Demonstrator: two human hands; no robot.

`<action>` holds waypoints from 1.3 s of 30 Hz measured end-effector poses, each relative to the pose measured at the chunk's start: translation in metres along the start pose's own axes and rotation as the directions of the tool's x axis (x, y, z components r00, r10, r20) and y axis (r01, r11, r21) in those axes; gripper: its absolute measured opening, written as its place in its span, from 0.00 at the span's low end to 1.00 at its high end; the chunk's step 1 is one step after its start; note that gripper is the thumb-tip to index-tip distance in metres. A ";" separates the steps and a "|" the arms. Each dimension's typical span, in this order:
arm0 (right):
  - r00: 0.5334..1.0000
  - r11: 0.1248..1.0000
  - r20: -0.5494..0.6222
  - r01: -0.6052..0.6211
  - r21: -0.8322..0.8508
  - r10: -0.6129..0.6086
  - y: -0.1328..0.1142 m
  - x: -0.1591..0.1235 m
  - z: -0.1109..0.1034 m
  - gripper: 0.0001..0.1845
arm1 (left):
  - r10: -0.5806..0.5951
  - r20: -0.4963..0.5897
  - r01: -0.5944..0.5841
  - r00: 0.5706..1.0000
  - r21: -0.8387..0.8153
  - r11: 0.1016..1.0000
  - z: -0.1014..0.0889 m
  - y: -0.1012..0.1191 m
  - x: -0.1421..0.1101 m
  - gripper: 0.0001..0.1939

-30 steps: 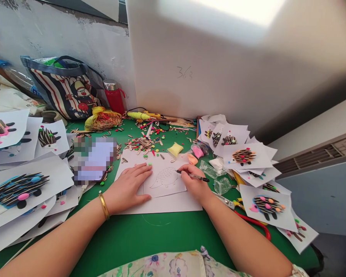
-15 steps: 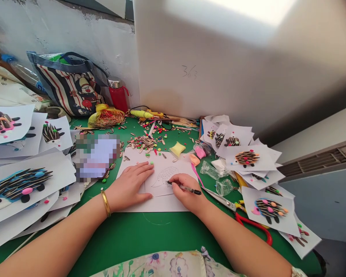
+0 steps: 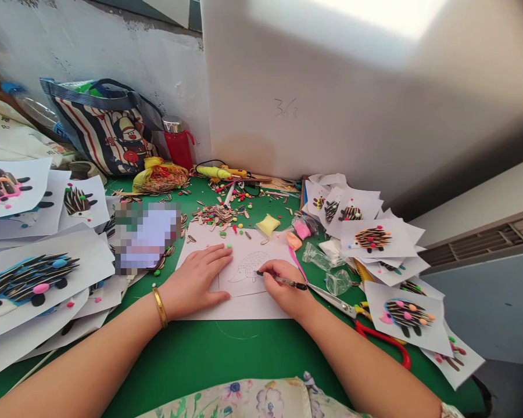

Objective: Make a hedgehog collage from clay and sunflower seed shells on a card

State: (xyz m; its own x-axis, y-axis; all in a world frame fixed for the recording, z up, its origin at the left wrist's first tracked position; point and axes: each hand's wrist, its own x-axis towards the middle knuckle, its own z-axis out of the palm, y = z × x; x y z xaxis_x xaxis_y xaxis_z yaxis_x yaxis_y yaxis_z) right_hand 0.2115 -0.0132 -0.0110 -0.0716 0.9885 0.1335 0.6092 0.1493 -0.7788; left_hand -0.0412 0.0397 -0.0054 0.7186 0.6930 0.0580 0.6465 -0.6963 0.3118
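My right hand (image 3: 283, 284) is closed around a black pen (image 3: 293, 283), its tip on a line drawing of a hedgehog (image 3: 250, 266). That drawing is on a white sheet of paper (image 3: 244, 305) in front of me. Flat on the paper's left side lies my left hand (image 3: 203, 281), fingers stretched out and holding nothing. A small green ball (image 3: 229, 245) is by its fingertips. Just beyond the sheet are a yellow clay packet (image 3: 268, 224) and a heap of sunflower seeds (image 3: 218, 215).
Hedgehog pictures made with seeds are piled at left (image 3: 35, 278) and right (image 3: 407, 310). Red-handled scissors (image 3: 383, 339) lie beside my right forearm. A blurred phone (image 3: 146, 235) is left of the paper. Behind stand a striped bag (image 3: 108, 133) and a red bottle (image 3: 179, 145).
My right hand and the pen have shifted slightly to the right along the hedgehog's underside. My left hand has stayed in place.
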 end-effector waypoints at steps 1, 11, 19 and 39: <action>1.000 1.000 0.004 -0.003 -0.004 0.003 0.000 0.000 0.000 0.09 | -0.002 0.000 0.002 1.000 -0.002 1.000 0.000 0.000 0.000 0.38; 1.000 1.000 -0.001 -0.001 -0.013 0.001 0.004 0.001 -0.001 0.09 | -0.002 0.007 0.002 1.000 0.007 1.000 0.001 0.000 0.001 0.38; 1.000 1.000 -0.002 -0.005 -0.013 0.005 0.007 0.002 -0.002 0.09 | 0.002 -0.005 -0.002 1.000 -0.001 1.000 0.001 0.000 0.000 0.38; 0.996 0.996 -0.005 -0.087 -0.008 0.087 0.008 0.005 -0.008 0.09 | -0.007 0.010 0.007 1.000 -0.001 1.000 -0.001 0.001 0.000 0.38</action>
State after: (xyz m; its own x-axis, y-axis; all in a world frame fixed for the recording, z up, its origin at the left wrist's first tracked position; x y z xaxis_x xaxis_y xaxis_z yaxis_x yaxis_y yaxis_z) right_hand 0.2221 -0.0069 -0.0114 -0.0143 0.9976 0.0683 0.6197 0.0624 -0.7823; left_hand -0.0409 0.0397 -0.0045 0.7165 0.6960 0.0460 0.6514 -0.6913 0.3127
